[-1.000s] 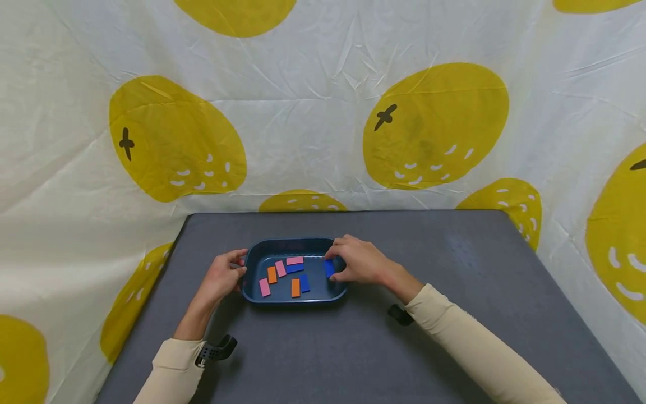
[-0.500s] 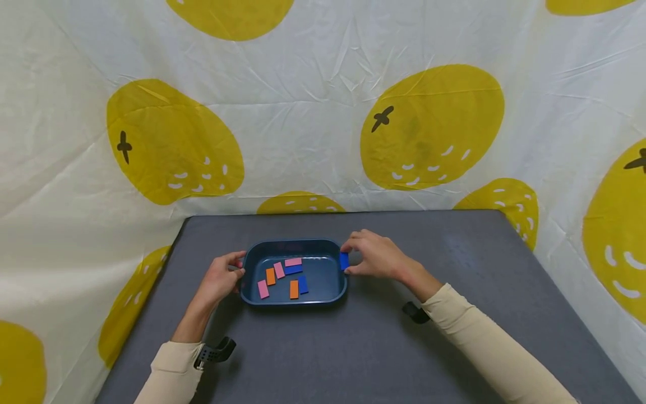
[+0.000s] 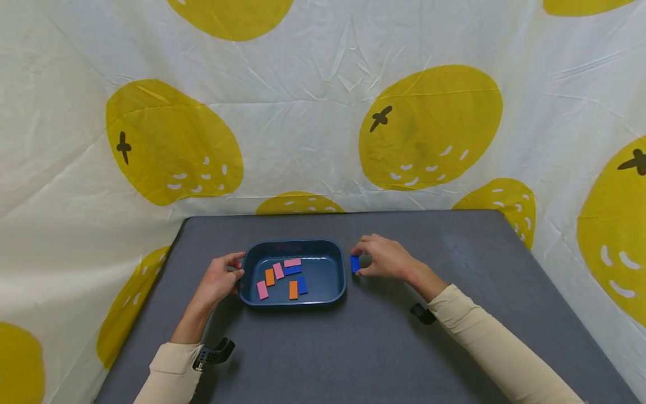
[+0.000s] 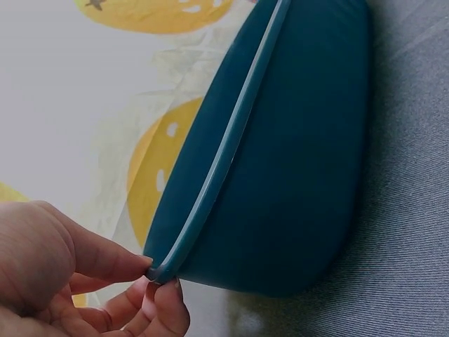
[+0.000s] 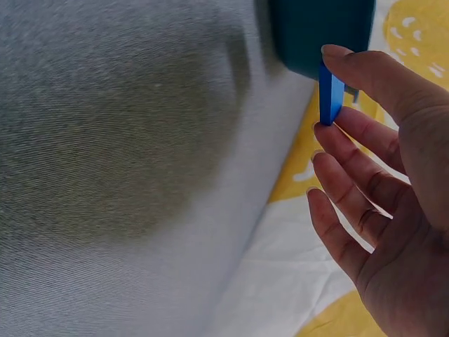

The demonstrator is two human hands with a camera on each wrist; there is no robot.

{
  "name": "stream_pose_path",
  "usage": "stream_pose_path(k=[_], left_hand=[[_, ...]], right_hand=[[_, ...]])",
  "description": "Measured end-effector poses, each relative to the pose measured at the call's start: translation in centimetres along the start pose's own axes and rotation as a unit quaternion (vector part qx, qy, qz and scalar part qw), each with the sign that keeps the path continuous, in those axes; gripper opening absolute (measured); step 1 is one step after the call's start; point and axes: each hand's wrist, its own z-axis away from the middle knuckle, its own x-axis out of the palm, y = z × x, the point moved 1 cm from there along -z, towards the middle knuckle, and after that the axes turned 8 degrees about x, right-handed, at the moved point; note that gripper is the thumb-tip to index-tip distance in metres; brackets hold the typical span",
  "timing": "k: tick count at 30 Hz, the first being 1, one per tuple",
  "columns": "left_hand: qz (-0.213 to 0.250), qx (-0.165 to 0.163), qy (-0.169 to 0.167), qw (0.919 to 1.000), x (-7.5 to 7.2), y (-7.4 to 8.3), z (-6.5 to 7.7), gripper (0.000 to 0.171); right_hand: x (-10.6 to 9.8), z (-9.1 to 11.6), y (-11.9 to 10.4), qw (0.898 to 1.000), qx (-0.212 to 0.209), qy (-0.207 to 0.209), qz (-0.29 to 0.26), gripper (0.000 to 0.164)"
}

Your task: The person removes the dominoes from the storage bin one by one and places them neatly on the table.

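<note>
A dark blue rectangular tray [image 3: 323, 286] stands on the table. My left hand [image 3: 217, 278] pinches its left rim between thumb and fingers, plain in the left wrist view, where the tray wall [image 4: 295, 161] fills the middle. Just beyond the right rim, my right hand [image 3: 386, 259] holds a flat blue block [image 3: 355, 264] by its two ends. In the right wrist view the same blue block [image 5: 330, 95] sits between thumb and fingertips. Inside the tray lie pink blocks [image 3: 262, 290], orange blocks [image 3: 293, 290] and blue blocks [image 3: 302, 285], several in all, mostly toward the left and middle.
The dark grey table [image 3: 323, 353] reaches out around the tray on all sides. Behind it hangs a white cloth [image 3: 303, 140] printed with yellow fruit. Each wrist wears a black strap, such as the left one [image 3: 216, 353].
My right hand has lifted the blue block out of the tray's right end and carried it rightward past the rim. The left hand keeps its grip on the left rim.
</note>
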Motion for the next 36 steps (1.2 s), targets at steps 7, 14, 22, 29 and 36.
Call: stream_pose_path(k=[7, 14, 22, 29, 36], left_hand=[[0.006, 0.003, 0.0, 1.0, 0.0, -0.1, 0.1, 0.046], [0.006, 0.003, 0.001, 1.0, 0.0, -0.2, 0.2, 0.046], [0.01, -0.002, 0.001, 1.0, -0.1, -0.2, 0.1, 0.046], [0.015, -0.004, 0.004, 0.9999, -0.1, -0.2, 0.0, 0.046], [0.018, -0.007, 0.002, 0.9998, -0.1, -0.1, 0.1, 0.046]], right_hand=[[1.1, -0.4, 0.8, 1.0, 0.015, -0.02, -0.002, 0.044], [2.2, -0.6, 1.1, 0.999, 0.003, -0.031, 0.01, 0.043], [2.9, -0.9, 1.0, 0.999, -0.003, -0.038, 0.012, 0.041], [3.1, -1.0, 0.8, 0.999, -0.013, -0.039, 0.013, 0.041], [2.0, -1.0, 0.6, 0.999, -0.026, -0.029, 0.015, 0.044]])
